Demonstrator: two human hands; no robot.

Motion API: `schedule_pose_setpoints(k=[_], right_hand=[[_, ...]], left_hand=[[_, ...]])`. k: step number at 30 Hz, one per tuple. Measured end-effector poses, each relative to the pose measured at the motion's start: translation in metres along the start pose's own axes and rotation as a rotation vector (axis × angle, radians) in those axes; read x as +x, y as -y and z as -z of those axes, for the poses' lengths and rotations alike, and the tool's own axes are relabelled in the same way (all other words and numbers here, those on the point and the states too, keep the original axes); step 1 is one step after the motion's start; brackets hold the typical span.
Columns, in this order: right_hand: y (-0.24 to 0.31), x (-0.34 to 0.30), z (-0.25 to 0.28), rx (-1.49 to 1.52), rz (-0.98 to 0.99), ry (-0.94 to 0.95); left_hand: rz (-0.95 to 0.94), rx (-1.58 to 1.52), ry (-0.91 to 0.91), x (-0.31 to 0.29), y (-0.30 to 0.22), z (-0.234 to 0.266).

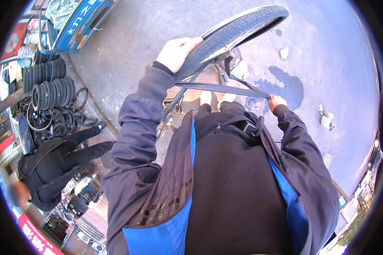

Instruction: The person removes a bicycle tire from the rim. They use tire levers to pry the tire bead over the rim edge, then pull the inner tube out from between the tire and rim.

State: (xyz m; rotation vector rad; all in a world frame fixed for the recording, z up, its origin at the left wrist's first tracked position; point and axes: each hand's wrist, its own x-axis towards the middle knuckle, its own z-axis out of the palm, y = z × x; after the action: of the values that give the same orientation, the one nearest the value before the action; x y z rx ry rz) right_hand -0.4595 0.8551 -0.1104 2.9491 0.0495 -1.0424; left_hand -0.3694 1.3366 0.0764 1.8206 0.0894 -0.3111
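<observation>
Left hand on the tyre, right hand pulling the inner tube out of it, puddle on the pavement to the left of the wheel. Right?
Not quite: the head view shows the puddle to the right of the wheel. The rest holds: left hand on the tyre, right hand pulling the inner tube.

Open pavement (327,55) is lying free to your right; stacked tyres (49,83) and a seated person (59,163) are crowding your left.

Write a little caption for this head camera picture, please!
Left hand grips a bicycle tyre while right hand pulls a dark inner tube.
</observation>
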Motion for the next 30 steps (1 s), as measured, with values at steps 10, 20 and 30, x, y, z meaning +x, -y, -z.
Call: schedule_pose_setpoints(k=[10, 20, 30], right_hand=[[0.009, -0.056, 0.101, 0.535, 0.291, -0.370], [-0.097, -0.061, 0.204, 1.219, 0.235, -0.952], [-0.343, 0.066, 0.193, -0.267, 0.273, -1.265]], left_hand=[[-0.392, 0.393, 0.157, 0.054, -0.047, -0.015], [-0.165, -0.017, 0.168, 0.012, -0.046, 0.034], [-0.219, 0.120, -0.074, -0.016, -0.024, -0.009]])
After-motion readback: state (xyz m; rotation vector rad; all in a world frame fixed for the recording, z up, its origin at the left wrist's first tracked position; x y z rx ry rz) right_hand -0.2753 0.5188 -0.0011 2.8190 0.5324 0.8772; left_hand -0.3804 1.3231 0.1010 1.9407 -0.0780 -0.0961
